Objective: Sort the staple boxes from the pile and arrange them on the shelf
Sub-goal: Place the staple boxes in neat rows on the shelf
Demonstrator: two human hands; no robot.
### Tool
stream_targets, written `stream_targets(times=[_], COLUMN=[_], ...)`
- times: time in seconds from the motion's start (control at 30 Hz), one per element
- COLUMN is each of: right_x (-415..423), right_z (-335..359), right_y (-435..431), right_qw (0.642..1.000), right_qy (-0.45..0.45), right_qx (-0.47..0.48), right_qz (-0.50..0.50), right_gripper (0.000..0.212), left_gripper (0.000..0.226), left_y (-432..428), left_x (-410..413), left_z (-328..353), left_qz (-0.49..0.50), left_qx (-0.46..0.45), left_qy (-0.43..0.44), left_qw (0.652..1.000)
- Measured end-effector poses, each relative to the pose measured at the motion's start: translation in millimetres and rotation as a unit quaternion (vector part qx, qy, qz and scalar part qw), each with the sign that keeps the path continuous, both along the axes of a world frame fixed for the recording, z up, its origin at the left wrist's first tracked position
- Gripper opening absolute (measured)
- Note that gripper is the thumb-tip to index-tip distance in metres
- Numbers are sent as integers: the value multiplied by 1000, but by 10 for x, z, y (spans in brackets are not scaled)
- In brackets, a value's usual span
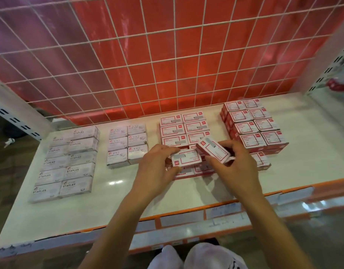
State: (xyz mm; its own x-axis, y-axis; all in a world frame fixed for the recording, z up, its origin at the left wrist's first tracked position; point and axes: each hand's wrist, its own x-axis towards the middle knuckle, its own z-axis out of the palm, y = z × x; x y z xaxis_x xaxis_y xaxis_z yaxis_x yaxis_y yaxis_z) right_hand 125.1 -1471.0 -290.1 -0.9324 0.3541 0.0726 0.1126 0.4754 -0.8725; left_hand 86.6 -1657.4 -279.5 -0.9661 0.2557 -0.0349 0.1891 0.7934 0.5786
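**Two red-and-white boxes in hand above the middle stack**

Head view: at frame centre, the left hand [159, 162] pinches a flat red-and-white box [186, 159] between thumb and fingers, its grip closed on the box's left end. The right hand [233, 162] curls its grip round a tilted box [213, 150] of the same kind, overlapping the first. Both are held over the centre stack [184, 129] on the white shelf [128, 200]. At right stands a taller red block [254, 125]. Centre-left are the PAPER CLIPS boxes [127, 145], and at far left the STAPLES boxes [68, 164] lie in two columns. Every box is closed, so the contents are unseen. A wire grid [167, 55] backs the shelf.
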Motion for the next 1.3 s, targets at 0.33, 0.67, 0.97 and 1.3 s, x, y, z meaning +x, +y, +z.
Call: stream_targets(times=[0.33, 0.67, 0.97, 1.3], right_x=[-22, -87, -117, -92], right_z=[-31, 136, 158, -4], right_y=[-248, 59, 88, 336], right_qw=[996, 927, 897, 936], right_qy=[-30, 46, 5, -57], right_qx=[52, 243, 290, 280], right_qz=[62, 280, 334, 206], right_gripper=[64, 60, 50, 56], left_gripper=[50, 51, 49, 53], left_y=[98, -125, -113, -281], left_x=[-39, -156, -112, -125], left_z=[26, 71, 93, 72], left_qz=[-13, -122, -142, -84], left_qx=[10, -18, -19, -28], left_qy=[-2, -54, -51, -49], left_qw=[1000, 991, 988, 995])
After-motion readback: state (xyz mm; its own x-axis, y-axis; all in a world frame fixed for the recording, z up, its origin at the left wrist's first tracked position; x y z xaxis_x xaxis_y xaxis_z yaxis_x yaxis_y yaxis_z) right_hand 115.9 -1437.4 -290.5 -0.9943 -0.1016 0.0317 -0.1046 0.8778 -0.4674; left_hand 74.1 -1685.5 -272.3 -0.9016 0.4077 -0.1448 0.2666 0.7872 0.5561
